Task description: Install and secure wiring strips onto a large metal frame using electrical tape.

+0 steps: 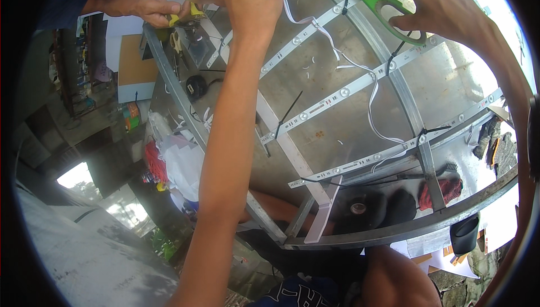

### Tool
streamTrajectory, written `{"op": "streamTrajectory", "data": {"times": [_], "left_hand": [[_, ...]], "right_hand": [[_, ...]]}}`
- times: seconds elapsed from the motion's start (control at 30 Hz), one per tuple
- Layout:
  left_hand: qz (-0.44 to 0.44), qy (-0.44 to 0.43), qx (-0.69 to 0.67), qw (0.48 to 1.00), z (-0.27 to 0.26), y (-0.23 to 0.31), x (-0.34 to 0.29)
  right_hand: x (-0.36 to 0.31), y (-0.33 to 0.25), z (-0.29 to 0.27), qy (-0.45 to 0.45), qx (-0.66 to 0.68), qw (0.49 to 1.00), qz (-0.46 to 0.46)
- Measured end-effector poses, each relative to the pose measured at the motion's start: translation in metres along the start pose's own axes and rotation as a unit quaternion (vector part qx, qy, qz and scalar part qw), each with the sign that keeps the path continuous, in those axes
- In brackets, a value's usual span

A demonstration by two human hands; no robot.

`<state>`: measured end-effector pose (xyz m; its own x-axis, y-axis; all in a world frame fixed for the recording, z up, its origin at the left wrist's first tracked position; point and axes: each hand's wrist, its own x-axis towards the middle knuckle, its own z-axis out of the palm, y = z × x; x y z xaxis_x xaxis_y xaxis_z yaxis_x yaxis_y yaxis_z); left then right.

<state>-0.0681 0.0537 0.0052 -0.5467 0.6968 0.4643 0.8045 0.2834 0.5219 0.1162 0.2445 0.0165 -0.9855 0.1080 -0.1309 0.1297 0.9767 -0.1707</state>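
My left hand (253,3) reaches to the top edge, its fingers closed and partly cut off by the frame. A white wire (373,104) runs up to these fingertips and winds down over the LED strips (332,100). In my right hand (444,6) are green-handled scissors (374,2), my fingers through the handle loops. Their blades point left toward my left hand. Below lies a curved metal frame (402,93), to which black cable ties (289,114) fasten the strips. Some tie tails stick up.
At upper left, another person's hand (154,10) grips a yellow-handled tool (195,12). A black tape measure (196,86) and small scissors (176,42) lie nearby. A tape roll (358,208), red-and-black glove (441,193) and black cup-like object (464,228) are near the lower rim. White plastic bag (183,163) sits left.
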Motion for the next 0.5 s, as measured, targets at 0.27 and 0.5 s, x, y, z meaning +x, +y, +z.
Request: {"op": "streamTrajectory", "data": {"times": [0.27, 0.5], "left_hand": [[-0.024, -0.005, 0.002, 1.0, -0.002, 0.0, 0.0], [-0.043, 0.003, -0.007, 0.999, 0.0, -0.005, 0.002]], "right_hand": [[0.002, -0.015, -0.009, 0.015, -0.031, 0.999, -0.04], [0.009, 0.002, 0.006, 0.007, -0.024, 0.999, -0.034]]}}
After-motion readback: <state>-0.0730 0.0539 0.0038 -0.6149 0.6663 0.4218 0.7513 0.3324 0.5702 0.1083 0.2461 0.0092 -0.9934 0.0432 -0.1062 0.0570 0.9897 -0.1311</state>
